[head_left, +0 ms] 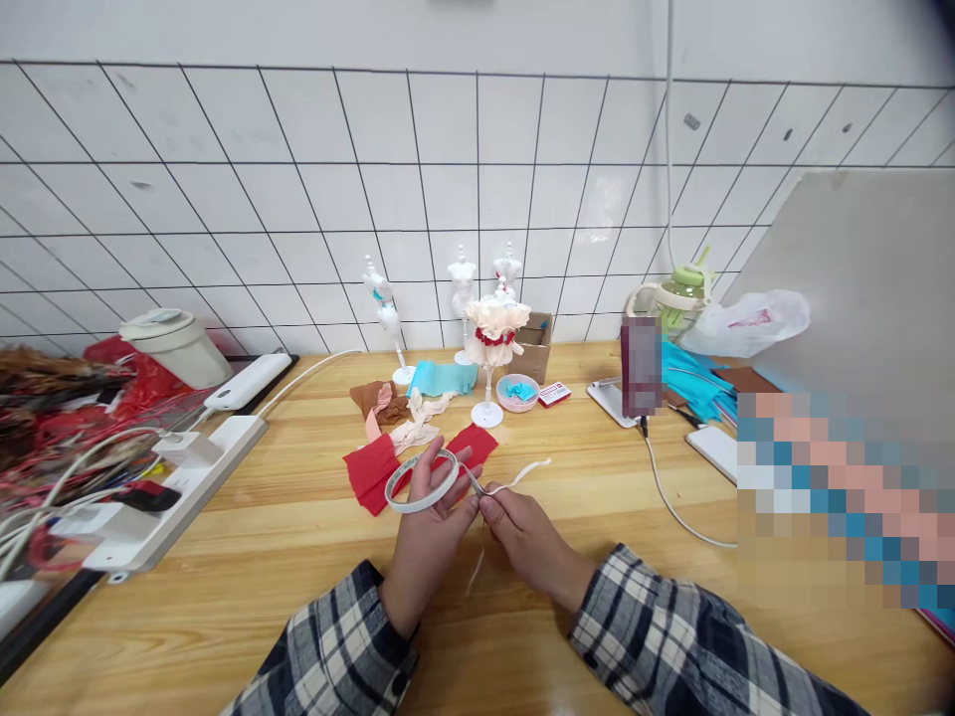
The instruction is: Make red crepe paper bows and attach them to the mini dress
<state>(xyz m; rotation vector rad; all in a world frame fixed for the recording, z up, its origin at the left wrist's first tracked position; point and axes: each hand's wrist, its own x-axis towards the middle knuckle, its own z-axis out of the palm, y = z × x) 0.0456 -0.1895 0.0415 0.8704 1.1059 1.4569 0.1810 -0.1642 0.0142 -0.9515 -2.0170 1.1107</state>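
Note:
A narrow white roll of tape (pixel 422 507), with lettering inside its ring, rests against my left hand (pixel 437 527), whose thumb and fingertips are pressed together. My right hand (pixel 518 527) pinches a thin white strip (pixel 522 475), and its loose end sticks out to the upper right. The two hands' fingertips meet. Between them shows a slim greyish piece (pixel 474 482); its kind is unclear. Beyond my hands lies red crepe paper (pixel 373 469). Behind it stands a small dress form (pixel 487 383) wearing ruffled cream paper with a red waistband.
Further white dress forms (pixel 384 308) stand by the tiled wall. Blue paper (pixel 444 378), brown paper (pixel 373 400), a pink dish (pixel 517 392) and a cardboard box (pixel 535 348) lie around. A power strip (pixel 201 487) is at left; a phone stand (pixel 616 398) and cable are at right.

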